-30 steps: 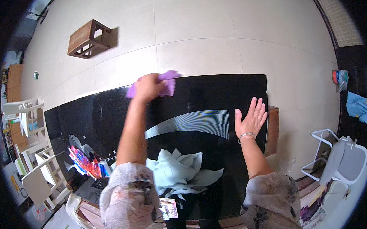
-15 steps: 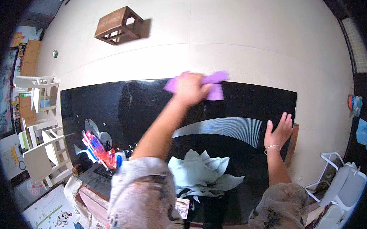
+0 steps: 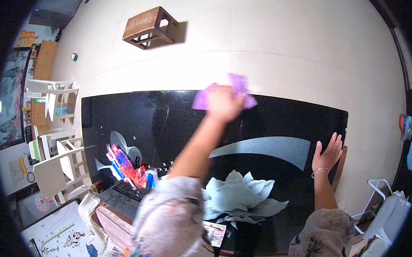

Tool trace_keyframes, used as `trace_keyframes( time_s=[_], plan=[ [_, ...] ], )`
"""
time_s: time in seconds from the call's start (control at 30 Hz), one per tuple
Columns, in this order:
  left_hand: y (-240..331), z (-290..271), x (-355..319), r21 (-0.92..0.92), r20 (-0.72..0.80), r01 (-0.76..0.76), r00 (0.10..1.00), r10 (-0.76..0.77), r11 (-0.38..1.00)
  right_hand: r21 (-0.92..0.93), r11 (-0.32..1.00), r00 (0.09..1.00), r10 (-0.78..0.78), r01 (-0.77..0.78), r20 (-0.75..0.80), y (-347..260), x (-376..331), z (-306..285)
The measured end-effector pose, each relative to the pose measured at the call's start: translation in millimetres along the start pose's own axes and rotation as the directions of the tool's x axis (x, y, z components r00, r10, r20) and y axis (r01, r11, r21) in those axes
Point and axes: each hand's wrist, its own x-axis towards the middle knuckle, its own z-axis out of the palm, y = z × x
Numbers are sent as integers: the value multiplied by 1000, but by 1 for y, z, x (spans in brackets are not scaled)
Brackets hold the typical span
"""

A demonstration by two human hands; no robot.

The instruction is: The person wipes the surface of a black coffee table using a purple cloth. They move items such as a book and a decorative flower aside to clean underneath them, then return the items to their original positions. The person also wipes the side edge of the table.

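Observation:
My left hand is stretched out over the far edge of a glossy black table and grips a purple cloth, pressed on the tabletop; the hand and cloth are motion-blurred. My right hand lies flat with fingers spread on the table's right end, a bracelet on its wrist. A pale blue-green flower-shaped ornament sits on the table close to my body, between my arms.
Colourful packets lie at the table's near left. A small wooden stool stands on the pale tiled floor beyond. White chairs stand at the left, a white wire rack at the right.
My left hand with the purple cloth has swept rightward along the table's far edge. My right hand has stayed flat on the right end; the view has shifted.

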Motion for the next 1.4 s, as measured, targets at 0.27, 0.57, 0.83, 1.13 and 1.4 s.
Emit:
trace_keyframes(
  time_s=[0.27,0.57,0.83,1.13,1.4],
  plan=[
    [-28,-10,-6,-84,-32,-155,988,153,984,43,998,998,-35,37,-46,10,0,8],
    [-115,10,-13,183,-445,264,881,-160,947,37,999,1000,-13,13,2,1,2,-2],
    [155,53,-5,38,-204,-80,975,86,996,80,997,999,14,-17,43,-3,-1,-10],
    [-3,17,-6,86,-154,2,988,12,996,102,994,999,35,-37,22,2,0,-8],
    [42,68,-128,41,-217,-194,956,199,980,98,994,999,43,-42,-6,-1,-4,-6]
  ],
)
